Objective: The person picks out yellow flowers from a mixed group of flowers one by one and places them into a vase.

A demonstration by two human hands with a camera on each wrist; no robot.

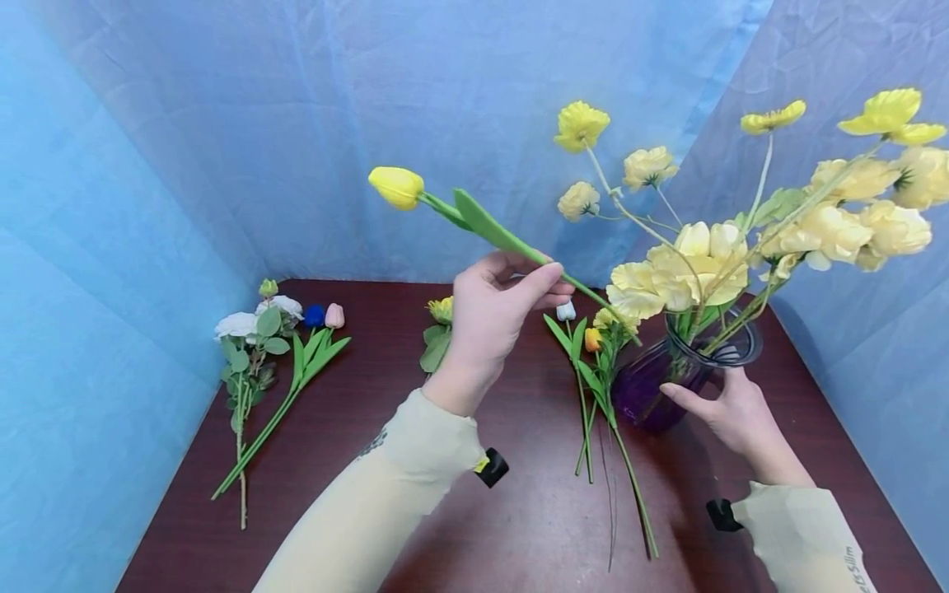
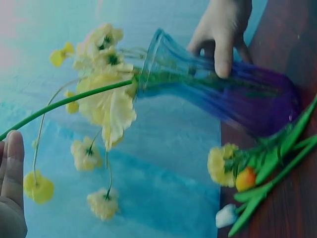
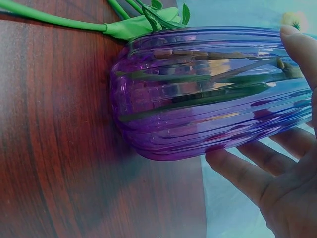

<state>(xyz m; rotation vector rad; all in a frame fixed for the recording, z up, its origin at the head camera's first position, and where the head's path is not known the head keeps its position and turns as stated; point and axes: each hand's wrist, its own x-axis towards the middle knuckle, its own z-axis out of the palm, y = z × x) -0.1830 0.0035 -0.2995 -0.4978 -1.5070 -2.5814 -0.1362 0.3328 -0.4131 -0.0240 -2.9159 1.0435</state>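
In the head view, my left hand (image 1: 485,317) pinches the green stem of a yellow tulip (image 1: 397,188) between thumb and fingers. The bloom points up and left, and the stem slants down toward the vase. Seen from the left wrist, the stem's cut end (image 2: 130,83) overlaps the vase's mouth. A ribbed glass vase (image 1: 660,391), purple at its base and bluish above, leans to the right. My right hand (image 1: 741,416) holds it, thumb on one side and fingers round the other. Pale yellow flowers (image 1: 689,268) and thin-stemmed yellow poppies (image 1: 582,126) fan out of it.
Left of the vase lie a white tulip (image 1: 566,311), an orange tulip (image 1: 592,339) and a yellow flower (image 1: 614,321). White roses (image 1: 237,324) with blue and pink tulips (image 1: 335,315) lie at the table's left. Another yellow flower (image 1: 437,338) is partly behind my left hand. Blue cloth (image 1: 296,140) surrounds the table.
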